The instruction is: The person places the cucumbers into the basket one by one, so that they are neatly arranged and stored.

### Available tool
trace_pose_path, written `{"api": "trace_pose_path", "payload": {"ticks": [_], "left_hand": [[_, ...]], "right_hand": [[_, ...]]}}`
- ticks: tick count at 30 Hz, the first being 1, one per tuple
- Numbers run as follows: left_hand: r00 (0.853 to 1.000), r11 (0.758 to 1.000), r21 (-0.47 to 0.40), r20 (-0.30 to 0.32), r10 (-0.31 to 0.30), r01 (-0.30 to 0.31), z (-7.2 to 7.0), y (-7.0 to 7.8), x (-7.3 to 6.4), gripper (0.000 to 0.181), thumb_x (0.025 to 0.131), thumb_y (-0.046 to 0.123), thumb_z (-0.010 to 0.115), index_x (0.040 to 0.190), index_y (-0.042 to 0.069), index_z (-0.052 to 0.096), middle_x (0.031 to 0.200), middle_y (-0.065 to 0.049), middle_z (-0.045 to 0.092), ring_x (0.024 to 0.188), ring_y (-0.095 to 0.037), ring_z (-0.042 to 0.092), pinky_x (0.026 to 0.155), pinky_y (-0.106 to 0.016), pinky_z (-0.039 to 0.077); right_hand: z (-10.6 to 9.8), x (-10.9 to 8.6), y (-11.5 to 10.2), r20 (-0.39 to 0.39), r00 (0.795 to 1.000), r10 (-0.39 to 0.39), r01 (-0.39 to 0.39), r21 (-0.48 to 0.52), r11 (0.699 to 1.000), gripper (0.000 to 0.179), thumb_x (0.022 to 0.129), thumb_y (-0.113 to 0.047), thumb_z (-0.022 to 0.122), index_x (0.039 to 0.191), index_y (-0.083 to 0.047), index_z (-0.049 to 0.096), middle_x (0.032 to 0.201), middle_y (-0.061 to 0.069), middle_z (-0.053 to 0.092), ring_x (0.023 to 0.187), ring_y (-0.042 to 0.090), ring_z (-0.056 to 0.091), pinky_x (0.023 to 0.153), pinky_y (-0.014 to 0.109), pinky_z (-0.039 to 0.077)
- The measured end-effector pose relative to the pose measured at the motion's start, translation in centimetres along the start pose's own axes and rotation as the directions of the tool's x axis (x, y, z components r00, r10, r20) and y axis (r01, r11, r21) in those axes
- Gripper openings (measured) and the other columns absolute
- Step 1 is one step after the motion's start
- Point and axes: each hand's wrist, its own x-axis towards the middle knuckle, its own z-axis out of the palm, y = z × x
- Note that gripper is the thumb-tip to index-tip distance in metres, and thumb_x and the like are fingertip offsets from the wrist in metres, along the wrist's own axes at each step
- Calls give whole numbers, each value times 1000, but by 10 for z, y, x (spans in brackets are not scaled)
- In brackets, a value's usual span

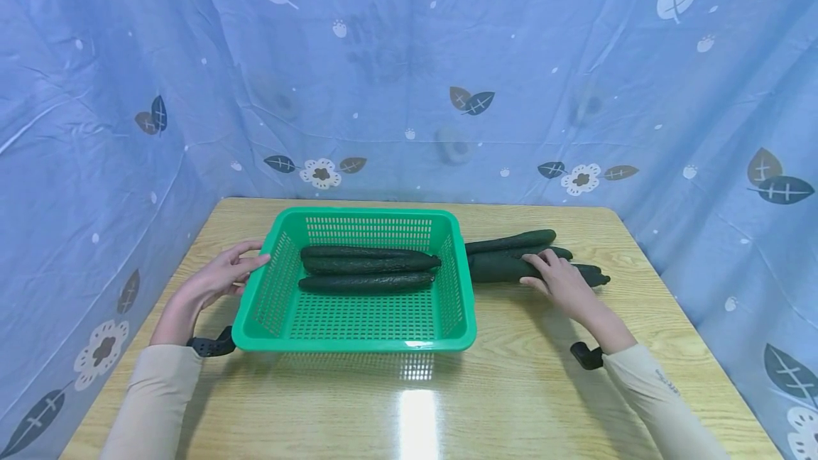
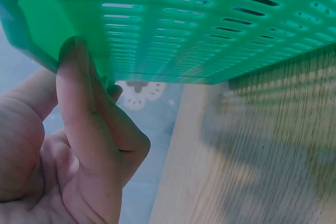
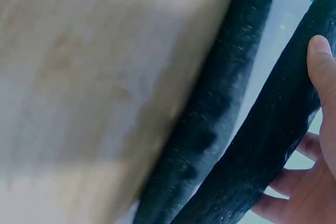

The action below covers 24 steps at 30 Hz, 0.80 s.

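Observation:
A green plastic basket (image 1: 354,344) sits left of centre in the head view, with three dark green cucumbers (image 1: 367,283) lying side by side in it. My left hand (image 1: 230,272) pinches the basket's left rim, thumb above and fingers beneath; in the left wrist view the slotted basket side (image 2: 210,30) rises over the wood. To the basket's right, my right hand (image 1: 564,286) grips a cucumber (image 3: 278,103), thumb on one side and fingers round the other. Another cucumber (image 3: 215,103) lies alongside it in the right wrist view. Further cucumbers (image 1: 514,241) lie just behind the hand.
A light wooden table (image 1: 511,389) carries everything. Blue patterned cloth (image 1: 409,91) hangs at the back and both sides. Dark wrist straps (image 1: 214,343) show below both hands. The basket's right wall hides the near ends of the cucumbers on the table.

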Motion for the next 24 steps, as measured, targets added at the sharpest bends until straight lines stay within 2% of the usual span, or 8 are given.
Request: {"api": "trace_pose_path", "payload": {"ticks": [7, 13, 16, 20, 24], "left_hand": [[1000, 1000, 9, 1, -4, 4, 0, 2, -1, 71, 94, 44, 50, 147, 11, 16, 61, 6, 26, 52, -9, 29, 54, -30, 38], [1000, 1000, 11, 6, 9, -9, 0, 2, -1, 71, 95, 44, 49, 147, 10, 15, 60, 7, 25, 51, -9, 28, 53, -29, 37], [1000, 1000, 7, 6, 10, -10, 0, 1, 0, 71, 94, 43, 50, 147, 10, 16, 60, 7, 25, 51, -8, 28, 52, -29, 37], [1000, 1000, 4, 8, 6, -6, 0, 1, 0, 71, 94, 43, 50, 147, 10, 16, 61, 6, 26, 51, -9, 28, 52, -29, 37], [1000, 1000, 5, 9, 5, -5, 0, 1, 0, 71, 94, 43, 50, 147, 10, 16, 62, 5, 27, 51, -9, 28, 52, -29, 37]], "right_hand": [[-15, 9, 7, 7, 1000, -5, 5, 77, 997, 44, 94, -25, 55, 130, -1, 46, 104, 16, 46, 78, 27, 47, 69, 43, 39], [-25, 15, 8, -71, 997, -30, 32, 35, 999, 42, 93, -25, 56, 127, -4, 46, 111, 17, 48, 91, 39, 46, 78, 56, 34], [-30, 19, 5, -92, 995, -26, 28, 22, 999, 42, 93, -26, 56, 128, -6, 45, 110, 15, 50, 92, 40, 44, 79, 57, 32], [-37, 25, 0, -85, 996, -11, 13, 13, 1000, 44, 93, -30, 56, 131, -11, 44, 108, 11, 50, 93, 38, 40, 81, 54, 28], [-43, 31, -6, -61, 998, -30, 31, 13, 999, 45, 94, -33, 54, 133, -14, 42, 110, 10, 50, 96, 37, 39, 82, 54, 26]]}}
